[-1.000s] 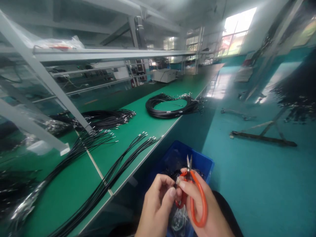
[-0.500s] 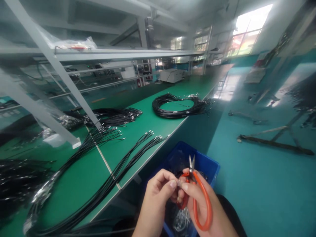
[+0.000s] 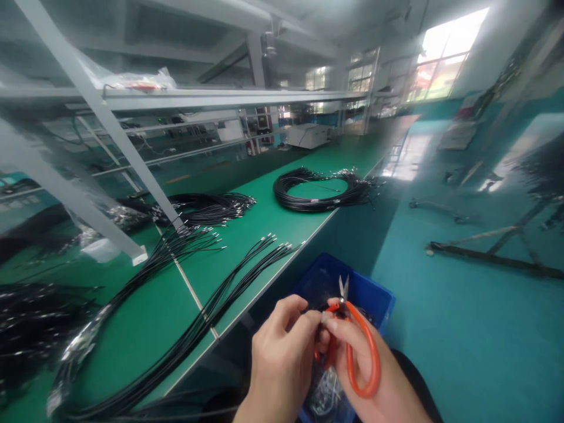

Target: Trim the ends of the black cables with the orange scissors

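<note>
My right hand point(image 3: 359, 346) holds a pair of scissors point(image 3: 369, 358) with orange handles, its blades slightly apart and pointing away from me. Against it, my left hand point(image 3: 284, 346) is closed in a pinch. Between the fingertips of both hands is a small, clear or whitish piece point(image 3: 325, 317), too small to name. Both hands are above a blue bin point(image 3: 382, 296), which holds clear plastic scraps point(image 3: 326, 390) and dark bits. To the left, a bundle of black cables point(image 3: 176, 346) with silver tips lies curved on the green bench.
The green bench point(image 3: 247, 264) runs away to the right, its edge beside the bin. A coiled cable bundle point(image 3: 315, 204) and another cable pile point(image 3: 215, 208) rest on it. White shelf posts point(image 3: 118, 141) stand at left. A wheeled stand point(image 3: 489, 255) is on the floor at right.
My left hand has turned over, its back now facing up more, with the fingers still pinched by the right hand's fingertips. The scissors have stayed in my right hand nearly unmoved.
</note>
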{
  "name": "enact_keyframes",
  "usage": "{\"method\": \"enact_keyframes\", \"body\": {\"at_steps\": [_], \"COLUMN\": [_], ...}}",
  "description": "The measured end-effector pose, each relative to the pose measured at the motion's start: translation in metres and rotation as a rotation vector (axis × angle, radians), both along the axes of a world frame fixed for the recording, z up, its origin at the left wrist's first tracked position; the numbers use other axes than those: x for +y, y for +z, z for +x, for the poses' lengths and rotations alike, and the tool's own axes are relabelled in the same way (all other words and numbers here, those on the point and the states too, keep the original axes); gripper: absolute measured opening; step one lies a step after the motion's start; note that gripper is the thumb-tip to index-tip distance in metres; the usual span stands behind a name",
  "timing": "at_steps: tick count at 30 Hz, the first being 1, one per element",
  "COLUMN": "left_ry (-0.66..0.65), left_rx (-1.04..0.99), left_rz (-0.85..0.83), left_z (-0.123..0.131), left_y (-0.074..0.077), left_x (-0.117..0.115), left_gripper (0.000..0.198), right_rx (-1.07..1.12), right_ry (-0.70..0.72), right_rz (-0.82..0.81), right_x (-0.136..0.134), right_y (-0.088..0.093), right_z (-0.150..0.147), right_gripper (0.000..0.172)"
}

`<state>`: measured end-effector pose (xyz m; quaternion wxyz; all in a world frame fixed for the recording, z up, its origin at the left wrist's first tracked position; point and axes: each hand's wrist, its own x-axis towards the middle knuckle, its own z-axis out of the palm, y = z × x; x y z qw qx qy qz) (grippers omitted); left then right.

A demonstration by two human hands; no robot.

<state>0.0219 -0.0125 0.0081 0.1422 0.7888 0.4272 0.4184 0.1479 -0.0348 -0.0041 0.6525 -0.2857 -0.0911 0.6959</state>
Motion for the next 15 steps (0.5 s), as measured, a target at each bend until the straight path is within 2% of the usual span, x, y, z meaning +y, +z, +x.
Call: {"method": "enact_keyframes", "body": {"at_steps": [2,4,6,9,12,15], "left_ry": [0.050,0.078,0.027,-0.122,-0.163,-0.188], "left_rx": [0.017,-0.067,-0.198,-0.345,-0.446,-0.532], "left_rz": [0.038,-0.039,-0.228,-0.526,-0.661,-0.755], "left_z": [-0.001,-0.002,0.000,0.003,0.005,0.004], "left_y": [-0.001,-0.002,-0.002,-0.002,-0.006,-0.011], "left_x": [0.000,0.000,-0.002,-0.003,-0.003,-0.001], "left_gripper": [0.021,0.019,0.014,0.008,0.011,0.016], "right_rx": [0.007,0.009,-0.001,-0.046,-0.115,-0.246], "right_ry": [-0.007,-0.025,-0.026,-0.017,-0.022,-0.128], "right_rz": [-0.013,-0.032,-0.031,0.004,0.023,0.004], "right_x": [0.001,0.001,0.002,0.002,0.003,0.005], "right_y": [0.000,0.001,0.002,0.001,0.001,0.004], "right_z": [-0.001,-0.002,-0.003,-0.004,-0.005,-0.004], "right_gripper": [0.018,0.020,0.019,0.013,0.014,0.028]}}
